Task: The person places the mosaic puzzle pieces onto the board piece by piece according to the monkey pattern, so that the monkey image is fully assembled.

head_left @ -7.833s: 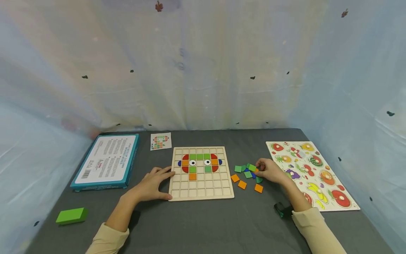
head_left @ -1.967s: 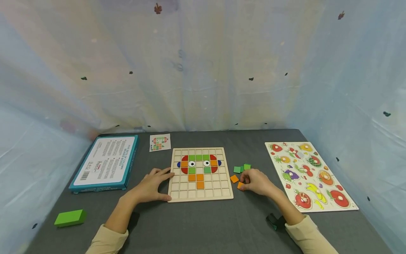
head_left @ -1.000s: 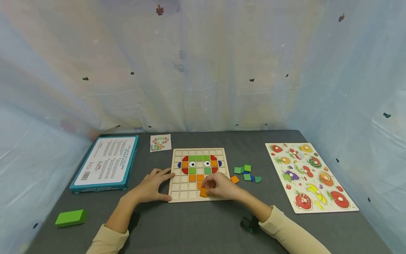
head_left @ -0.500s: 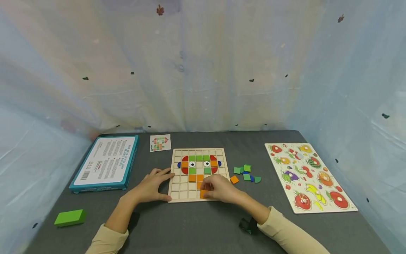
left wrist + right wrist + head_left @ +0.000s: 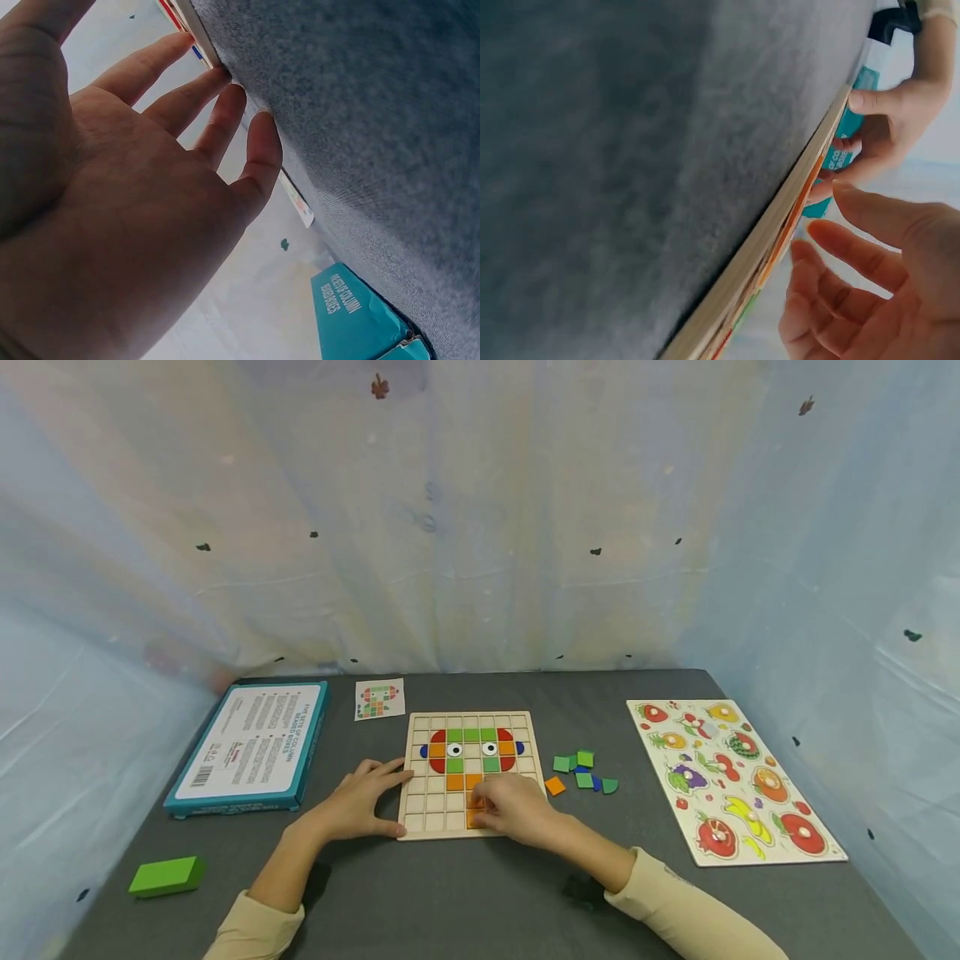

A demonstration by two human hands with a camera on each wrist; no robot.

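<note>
A wooden grid board (image 5: 435, 821) holds a face-like pattern of red, green, orange and blue pieces. Below it, orange square tiles run downward; the lowest orange tile (image 5: 474, 819) lies in the bottom row. My right hand (image 5: 517, 810) is over the board's lower right, its thumb and fingertips right at that tile and partly covering the one above. In the right wrist view, thumb and index finger (image 5: 855, 247) stand apart with nothing between them. My left hand (image 5: 356, 802) rests against the board's left edge, thumb at the lower corner, fingers extended.
Right of the board lie a loose orange tile (image 5: 554, 786) and several green and blue pieces (image 5: 584, 779). A pattern card (image 5: 379, 699) lies behind. A teal box (image 5: 240, 743) and green block (image 5: 167, 877) are left, a fruit puzzle board (image 5: 738, 781) right.
Orange tiles have been added below the face, leaving one loose. My right hand moved from the pile to the board, and its last tile now sits in the bottom row. The left hand stayed.
</note>
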